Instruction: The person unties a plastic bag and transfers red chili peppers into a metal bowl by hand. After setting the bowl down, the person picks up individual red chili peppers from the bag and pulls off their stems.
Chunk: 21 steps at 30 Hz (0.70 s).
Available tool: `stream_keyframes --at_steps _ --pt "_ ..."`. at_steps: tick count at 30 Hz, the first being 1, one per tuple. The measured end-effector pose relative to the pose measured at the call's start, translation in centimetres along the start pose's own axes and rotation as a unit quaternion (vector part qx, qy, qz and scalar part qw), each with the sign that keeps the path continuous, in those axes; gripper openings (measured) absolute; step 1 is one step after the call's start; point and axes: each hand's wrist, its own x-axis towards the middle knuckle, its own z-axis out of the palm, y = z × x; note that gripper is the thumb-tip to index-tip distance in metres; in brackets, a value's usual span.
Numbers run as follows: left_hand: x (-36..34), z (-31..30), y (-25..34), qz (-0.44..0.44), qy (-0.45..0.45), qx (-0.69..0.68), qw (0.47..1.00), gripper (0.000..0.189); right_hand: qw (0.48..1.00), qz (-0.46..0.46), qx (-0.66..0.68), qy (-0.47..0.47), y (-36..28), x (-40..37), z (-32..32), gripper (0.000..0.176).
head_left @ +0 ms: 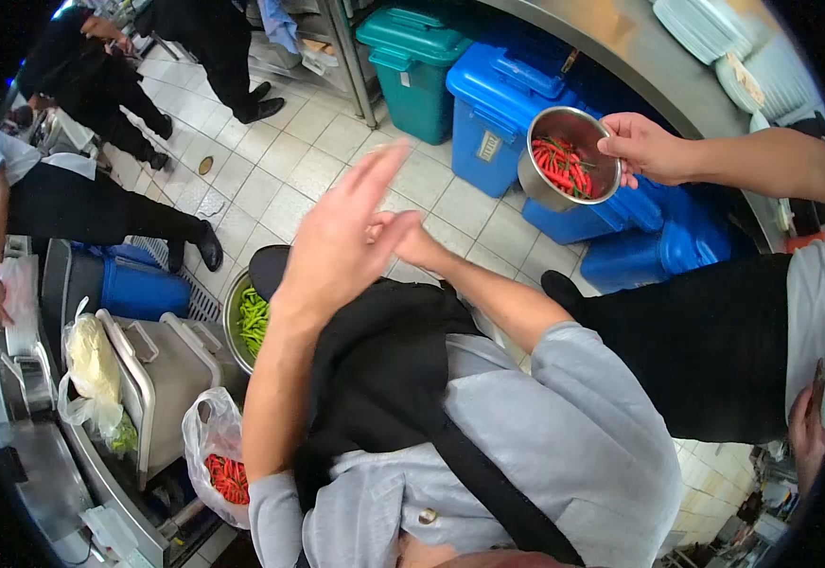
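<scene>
My left hand point(342, 237) is raised in front of my apron point(375, 369), its fingers stretched out and slightly blurred, holding nothing. Right behind it is my right hand point(414, 244), whose fingers are mostly hidden by the left. Beside my left forearm stands a metal bowl point(231, 331) of green chillies point(254, 322). A clear plastic bag point(206, 426) with red chillies point(228, 478) lies near my left elbow. To the right, another person's hand point(644, 149) grips a steel pot point(550, 194) of red chillies point(564, 168) by its rim.
Blue lidded bins point(498, 104) and a green bin point(417, 71) line the far side under a steel counter point(611, 43) with stacked plates point(706, 28). Grey tubs point(152, 379) stand left. Several people in dark trousers point(100, 208) are around on the tiled floor point(313, 137).
</scene>
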Motion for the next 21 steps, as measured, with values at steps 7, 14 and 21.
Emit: stream_keyframes --at_steps 7,14,21 --pt "3.6 4.2 2.1 0.061 -0.113 -0.014 0.992 0.088 0.978 -0.117 -0.165 0.054 -0.5 8.5 3.1 0.035" --pt "3.8 7.8 0.0 0.101 -0.119 -0.082 0.984 0.038 0.927 -0.059 -0.346 0.132 -2.6 21.4 5.0 0.032" --pt "-3.2 2.1 -1.2 0.054 0.063 0.013 0.996 0.03 0.852 -0.086 -0.509 0.092 -1.3 35.4 19.2 0.031"
